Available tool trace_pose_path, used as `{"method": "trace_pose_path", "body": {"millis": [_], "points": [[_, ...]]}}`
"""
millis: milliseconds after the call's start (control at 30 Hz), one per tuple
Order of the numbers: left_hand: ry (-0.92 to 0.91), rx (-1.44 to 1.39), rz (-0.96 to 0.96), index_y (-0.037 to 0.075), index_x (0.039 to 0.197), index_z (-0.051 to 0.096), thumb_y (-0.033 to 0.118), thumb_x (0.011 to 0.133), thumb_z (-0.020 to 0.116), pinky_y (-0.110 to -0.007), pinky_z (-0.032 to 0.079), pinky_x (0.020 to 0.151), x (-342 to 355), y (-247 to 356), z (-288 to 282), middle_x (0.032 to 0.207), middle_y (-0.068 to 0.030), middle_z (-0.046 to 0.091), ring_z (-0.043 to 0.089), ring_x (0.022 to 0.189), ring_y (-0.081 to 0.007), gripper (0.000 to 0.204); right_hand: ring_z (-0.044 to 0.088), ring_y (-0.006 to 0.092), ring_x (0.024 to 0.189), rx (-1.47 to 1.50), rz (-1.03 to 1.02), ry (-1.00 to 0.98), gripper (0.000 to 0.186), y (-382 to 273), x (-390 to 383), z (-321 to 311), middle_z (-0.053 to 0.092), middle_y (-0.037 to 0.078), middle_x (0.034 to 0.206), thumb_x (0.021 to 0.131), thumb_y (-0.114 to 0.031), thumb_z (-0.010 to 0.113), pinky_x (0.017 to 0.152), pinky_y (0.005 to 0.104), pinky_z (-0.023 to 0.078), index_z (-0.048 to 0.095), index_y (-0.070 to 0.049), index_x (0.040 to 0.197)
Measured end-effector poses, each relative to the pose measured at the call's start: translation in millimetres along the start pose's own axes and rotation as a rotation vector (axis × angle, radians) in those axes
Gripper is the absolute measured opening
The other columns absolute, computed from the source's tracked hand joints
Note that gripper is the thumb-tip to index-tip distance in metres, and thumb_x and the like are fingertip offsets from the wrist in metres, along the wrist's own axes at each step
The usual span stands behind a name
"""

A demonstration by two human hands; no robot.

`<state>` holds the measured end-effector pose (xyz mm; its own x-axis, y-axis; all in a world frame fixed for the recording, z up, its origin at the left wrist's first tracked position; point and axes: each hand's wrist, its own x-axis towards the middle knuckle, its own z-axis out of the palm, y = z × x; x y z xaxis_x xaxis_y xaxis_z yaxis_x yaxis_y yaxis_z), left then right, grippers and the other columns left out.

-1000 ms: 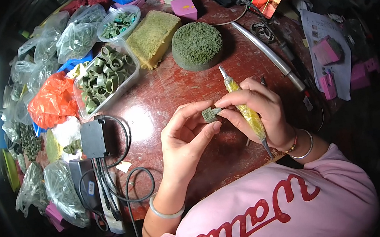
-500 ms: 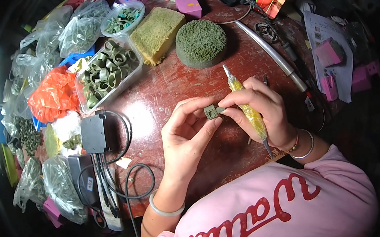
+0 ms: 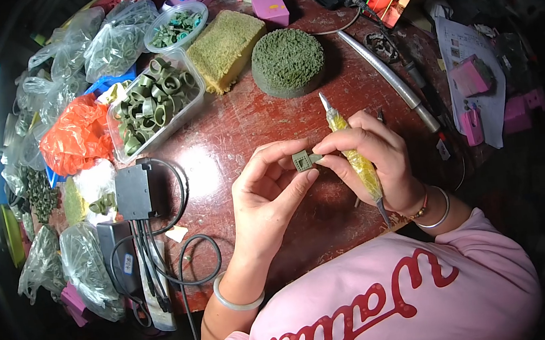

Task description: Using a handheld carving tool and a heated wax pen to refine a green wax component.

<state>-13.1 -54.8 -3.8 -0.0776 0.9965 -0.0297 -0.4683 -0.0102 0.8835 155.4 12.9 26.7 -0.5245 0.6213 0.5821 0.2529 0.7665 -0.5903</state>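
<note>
Over the middle of the table, my left hand point(image 3: 261, 188) pinches a small green piece with a square, pitted face point(image 3: 301, 161) between thumb and fingertips. From the other side, my right hand point(image 3: 381, 158) touches the piece's narrow end with thumb and forefinger. Lying across that same hand is a pen-shaped tool wrapped in yellow point(image 3: 367, 176), held with its pale metal tip pointing up and away. A cord leaves its lower end. The back of the green piece is hidden by my fingers.
A clear tub of green rings point(image 3: 156, 106), a yellow sponge block point(image 3: 225, 49) and a round green scouring block point(image 3: 288, 63) stand beyond my hands. Left are a black box with looping cables point(image 3: 136, 192) and plastic bags point(image 3: 90, 272). A metal rod point(image 3: 385, 72) lies at right.
</note>
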Motion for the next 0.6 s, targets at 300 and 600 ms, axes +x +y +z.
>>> {"method": "trace_pose_path", "body": {"millis": [300,600], "points": [[-0.04,-0.083,-0.132,-0.002,0.115,0.059,0.002,0.087,0.068,-0.025,0.051,0.069,-4,6,1,0.099,-0.01,0.067,0.064,0.081,-0.014,0.029,0.059,0.022,0.07,0.0,0.024,0.031,0.026,-5,1,-4,0.058,0.009,0.081,0.077,0.005,0.074,0.062,0.0326,0.048,0.064,-0.003,0.099],[0.045,-0.448,-0.238,0.004,0.111,0.058,0.023,0.098,0.057,-0.025,0.052,0.067,4,11,-20,0.094,-0.0094,0.066,0.063,0.077,-0.0137,0.023,0.057,0.021,0.067,0.001,0.058,0.024,0.023,-9,1,-8,0.058,0.009,0.081,0.08,0.005,0.071,0.06,0.0308,0.046,0.065,-0.003,0.101]]}}
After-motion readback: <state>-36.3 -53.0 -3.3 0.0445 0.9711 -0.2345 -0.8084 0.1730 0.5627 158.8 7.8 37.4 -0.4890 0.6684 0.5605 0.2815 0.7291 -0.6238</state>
